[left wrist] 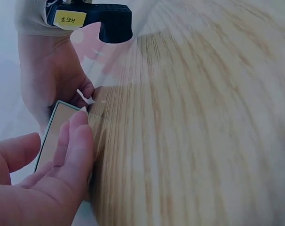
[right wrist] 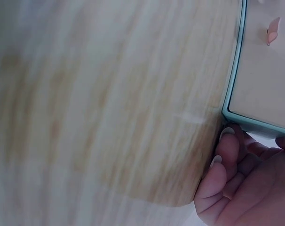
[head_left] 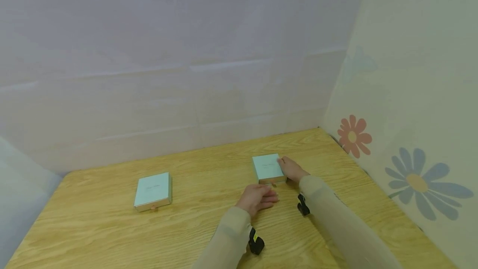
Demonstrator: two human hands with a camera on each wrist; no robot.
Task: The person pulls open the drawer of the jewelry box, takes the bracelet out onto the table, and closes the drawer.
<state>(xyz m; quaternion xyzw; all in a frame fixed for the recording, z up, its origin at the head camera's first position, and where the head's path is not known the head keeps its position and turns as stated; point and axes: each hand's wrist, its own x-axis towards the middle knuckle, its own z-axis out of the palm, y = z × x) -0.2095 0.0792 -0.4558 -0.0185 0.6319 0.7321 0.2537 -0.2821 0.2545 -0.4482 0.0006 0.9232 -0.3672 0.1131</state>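
A pale mint drawer box lies flat at the right of the table, its tan front facing me. My right hand holds its right side, thumb at the top edge; in the right wrist view the fingers curl by the box's lower edge. A small pink ribbon tab sticks out of the box's front. Just before that front is my left hand, fingers loosely extended. In the left wrist view those fingers overlap the box front; whether they touch it I cannot tell.
A second mint box with a similar tab lies at the left of the wood-grain table. Behind the table hangs a pale sheet. A flower-printed sheet borders the right edge. Black wrist cameras sit under both forearms.
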